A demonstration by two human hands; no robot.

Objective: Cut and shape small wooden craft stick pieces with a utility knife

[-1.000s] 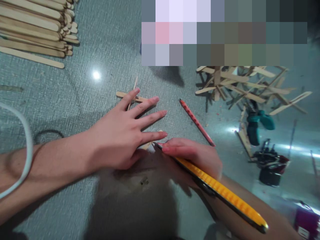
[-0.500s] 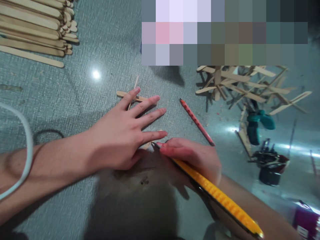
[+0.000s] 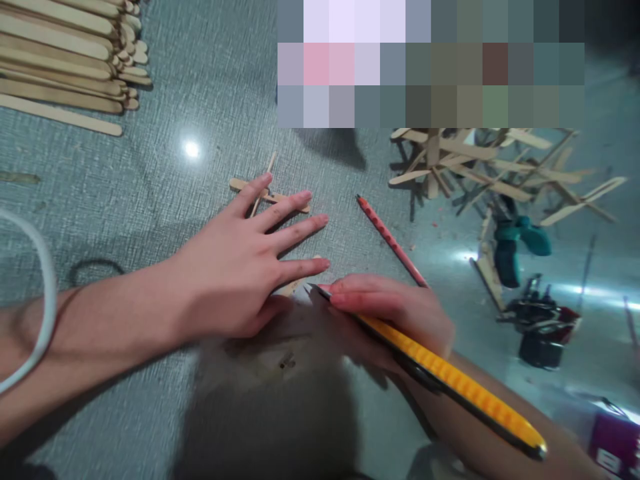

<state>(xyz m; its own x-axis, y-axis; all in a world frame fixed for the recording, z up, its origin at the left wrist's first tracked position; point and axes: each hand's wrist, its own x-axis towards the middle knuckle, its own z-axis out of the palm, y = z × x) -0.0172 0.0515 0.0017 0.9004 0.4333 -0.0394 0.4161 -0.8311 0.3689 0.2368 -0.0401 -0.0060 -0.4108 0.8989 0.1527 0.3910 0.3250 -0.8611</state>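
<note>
My left hand point(image 3: 245, 250) lies palm down on the table with its fingers spread. Under its little finger and thumb a light wooden craft stick point(image 3: 291, 288) partly shows; most of it is hidden. In my right hand point(image 3: 400, 310) is a yellow utility knife point(image 3: 460, 383), its blade extended and its tip just right of that stick. The knife's handle runs back along my right forearm. Beneath the index and middle fingers of my left hand lies another craft stick point(image 3: 241, 185), crossed by a thin sliver of wood point(image 3: 271, 162).
A red pencil point(image 3: 390, 239) lies beyond my right hand. Stacked craft sticks point(image 3: 60, 50) fill the upper left. Crossed sticks point(image 3: 465, 150) form a structure at upper right, near a teal-and-black tool point(image 3: 507, 253) and a black container point(image 3: 540, 350). A white cable point(image 3: 49, 280) arches over my left forearm.
My right hand has drawn the knife slightly right and back, so the blade tip sits farther from my left little finger. My left hand stays spread; the view has shifted slightly.
</note>
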